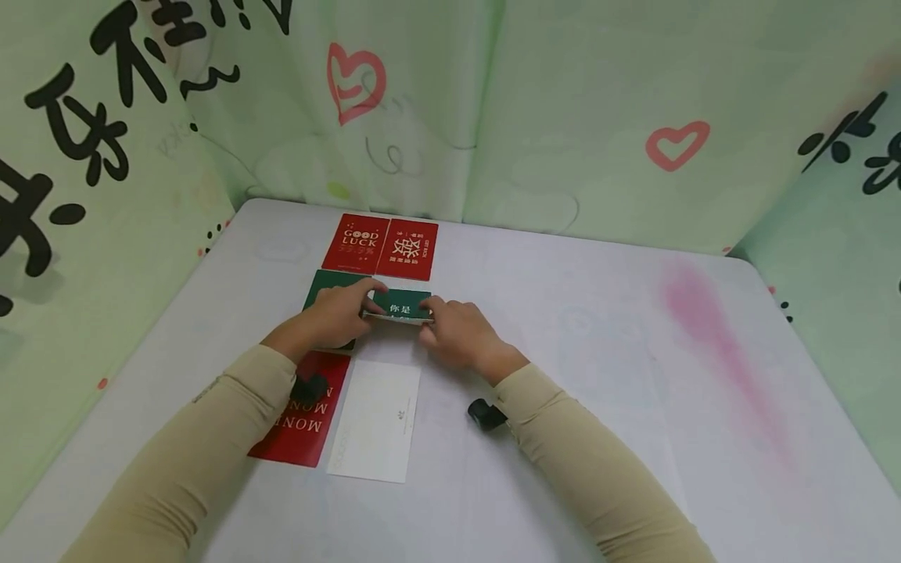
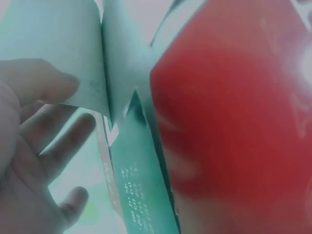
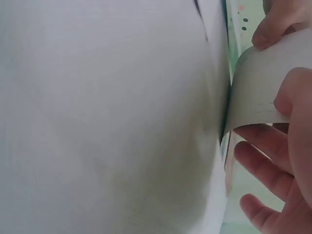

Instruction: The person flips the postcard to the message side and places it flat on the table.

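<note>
Between both hands stands a green card [image 1: 402, 300] with white lettering, its near edge lifted off the table and bent. My left hand [image 1: 338, 314] pinches one side of it between thumb and fingers. On the other side, my right hand [image 1: 459, 333] pinches it with the thumb on the white back [image 3: 258, 92]. Under my left hand lies another green card [image 1: 331, 283], partly covered by the hand. Both wrist views show the held card's pale back curving down to the table.
Two red cards, one reading GOOD LUCK [image 1: 357, 242] and one with a large character [image 1: 408, 249], lie side by side at the back. Nearer are a red card with MON lettering [image 1: 310, 414], partly behind the left sleeve, and a white card [image 1: 375, 422]. Printed curtains surround the table [image 1: 577, 328].
</note>
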The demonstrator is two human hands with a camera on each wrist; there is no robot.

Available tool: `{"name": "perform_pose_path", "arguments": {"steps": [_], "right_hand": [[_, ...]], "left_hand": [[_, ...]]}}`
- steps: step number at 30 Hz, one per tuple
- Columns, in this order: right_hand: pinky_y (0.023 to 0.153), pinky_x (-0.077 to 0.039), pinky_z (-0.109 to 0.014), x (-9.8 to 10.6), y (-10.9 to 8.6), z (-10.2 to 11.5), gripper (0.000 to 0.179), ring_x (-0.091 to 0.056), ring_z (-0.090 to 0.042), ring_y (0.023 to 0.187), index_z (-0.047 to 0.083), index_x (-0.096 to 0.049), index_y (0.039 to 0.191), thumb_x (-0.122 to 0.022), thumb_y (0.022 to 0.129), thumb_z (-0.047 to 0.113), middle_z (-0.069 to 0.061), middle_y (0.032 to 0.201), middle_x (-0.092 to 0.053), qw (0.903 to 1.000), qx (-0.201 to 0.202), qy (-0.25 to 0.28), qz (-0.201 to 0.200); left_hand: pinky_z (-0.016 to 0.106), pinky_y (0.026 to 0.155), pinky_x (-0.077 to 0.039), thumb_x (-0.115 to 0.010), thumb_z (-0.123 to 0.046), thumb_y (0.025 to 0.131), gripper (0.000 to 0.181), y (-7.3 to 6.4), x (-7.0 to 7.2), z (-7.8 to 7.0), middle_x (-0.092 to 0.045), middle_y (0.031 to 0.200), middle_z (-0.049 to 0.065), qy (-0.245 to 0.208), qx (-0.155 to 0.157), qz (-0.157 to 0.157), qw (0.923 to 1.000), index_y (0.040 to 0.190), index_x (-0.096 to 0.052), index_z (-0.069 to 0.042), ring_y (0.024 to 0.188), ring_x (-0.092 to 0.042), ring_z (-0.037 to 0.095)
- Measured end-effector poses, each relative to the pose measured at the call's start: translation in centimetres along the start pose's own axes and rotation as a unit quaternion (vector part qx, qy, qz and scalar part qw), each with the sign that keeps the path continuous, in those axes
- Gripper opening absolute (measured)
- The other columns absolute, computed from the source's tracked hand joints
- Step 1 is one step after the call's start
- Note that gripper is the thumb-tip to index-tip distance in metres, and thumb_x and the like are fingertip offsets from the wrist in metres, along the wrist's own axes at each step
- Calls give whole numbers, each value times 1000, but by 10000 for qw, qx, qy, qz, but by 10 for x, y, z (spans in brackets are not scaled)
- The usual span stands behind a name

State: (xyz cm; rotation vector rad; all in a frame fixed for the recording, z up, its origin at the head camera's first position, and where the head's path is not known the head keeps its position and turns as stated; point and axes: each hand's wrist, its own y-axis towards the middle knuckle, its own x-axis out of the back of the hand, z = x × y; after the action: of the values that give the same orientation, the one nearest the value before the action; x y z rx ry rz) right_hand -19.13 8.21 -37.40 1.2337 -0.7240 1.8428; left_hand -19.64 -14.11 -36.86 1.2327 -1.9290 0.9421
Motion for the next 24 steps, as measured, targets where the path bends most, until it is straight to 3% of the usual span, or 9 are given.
{"name": "perform_pose_path", "arguments": {"steps": [3,6,11,15,17,19,24], "right_hand": [[83,-53,-39,3,0,0,36,-64,-26,88,0,-53,128,-57,96,17,-15,107,-69,9983,-79,224,-528],[78,-53,-40,7,0,0,31,-65,-27,84,-1,-51,123,-59,96,11,-15,104,-70,9906,-121,622,-1211],[77,-54,-40,12,1,1,29,-67,-29,89,-1,-45,121,-59,96,5,-17,103,-71,9688,-134,1425,-2021],[80,-55,-39,11,3,1,28,-69,-26,90,1,-42,120,-59,97,4,-17,102,-72,9517,-179,1894,-2410],[81,-56,-39,11,3,0,23,-69,-26,89,0,-45,116,-58,97,3,-16,101,-71,9471,-171,1943,-2550],[79,-56,-38,10,3,-1,16,-69,-26,88,-1,-52,111,-58,97,3,-16,100,-71,9465,-197,1896,-2603],[81,-56,-36,10,4,-4,20,-68,-26,92,-3,-69,113,-60,97,4,-15,106,-71,9573,-293,1503,-2453]], "left_hand": [[50,98,-48,-69,-10,94,59,-1,1,-2,-63,130,15,-385,-13,-352,9986,145,-41,-15,114,-59,31],[48,91,-54,-68,-7,95,59,-3,3,-5,-63,128,21,-861,-308,-900,9917,145,-36,-11,112,-62,34],[45,86,-56,-67,-4,95,62,-3,2,-9,-71,111,21,-1217,-939,-1985,9680,146,-30,-5,101,-68,32],[44,87,-56,-68,-3,94,62,-1,0,-10,-70,107,20,-1468,-1016,-2553,9502,143,-31,-4,95,-70,32],[45,87,-56,-69,-4,94,56,0,0,-11,-68,110,20,-1518,-1039,-2666,9461,139,-36,-3,96,-70,33],[44,87,-56,-69,-3,94,48,2,1,-12,-66,114,21,-1466,-1089,-2653,9467,135,-43,-1,99,-69,33],[43,95,-52,-69,-7,95,38,4,1,-13,-63,126,16,-868,-877,-2180,9681,132,-60,-3,116,-57,30]]}}
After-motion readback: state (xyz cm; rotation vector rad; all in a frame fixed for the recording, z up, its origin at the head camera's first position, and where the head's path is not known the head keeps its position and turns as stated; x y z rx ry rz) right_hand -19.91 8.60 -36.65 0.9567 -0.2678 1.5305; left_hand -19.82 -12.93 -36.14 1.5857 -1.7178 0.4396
